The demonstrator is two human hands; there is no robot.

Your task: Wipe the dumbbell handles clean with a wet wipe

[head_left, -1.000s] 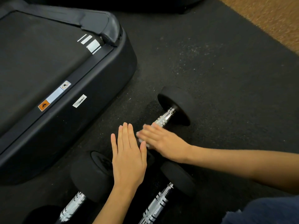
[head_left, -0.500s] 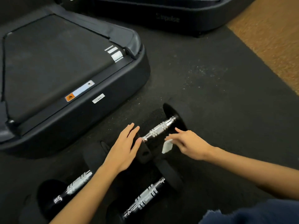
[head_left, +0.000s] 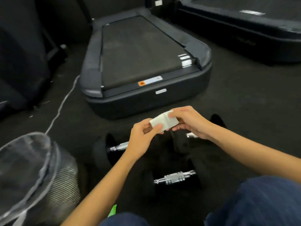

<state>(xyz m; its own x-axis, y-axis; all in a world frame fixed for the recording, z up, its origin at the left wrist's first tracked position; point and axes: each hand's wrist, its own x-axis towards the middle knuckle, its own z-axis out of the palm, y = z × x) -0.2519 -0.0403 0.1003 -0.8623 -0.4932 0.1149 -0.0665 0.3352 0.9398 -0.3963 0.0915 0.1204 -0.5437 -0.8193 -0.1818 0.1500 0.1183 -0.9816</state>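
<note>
Both hands have lifted off the dumbbells (head_left: 175, 177); left hand (head_left: 143, 136) and right hand (head_left: 189, 121) now pinch the wipe (head_left: 163, 121), likely refolding it.

You looked down on a dark rubber gym floor (head_left: 244, 98). Three chrome-handled dumbbells (head_left: 175, 177) lay on it near you, a treadmill (head_left: 143, 62) stood beyond them, a mesh bin (head_left: 53, 180) to your left, a white cord (head_left: 62, 105) trailing past.
</note>
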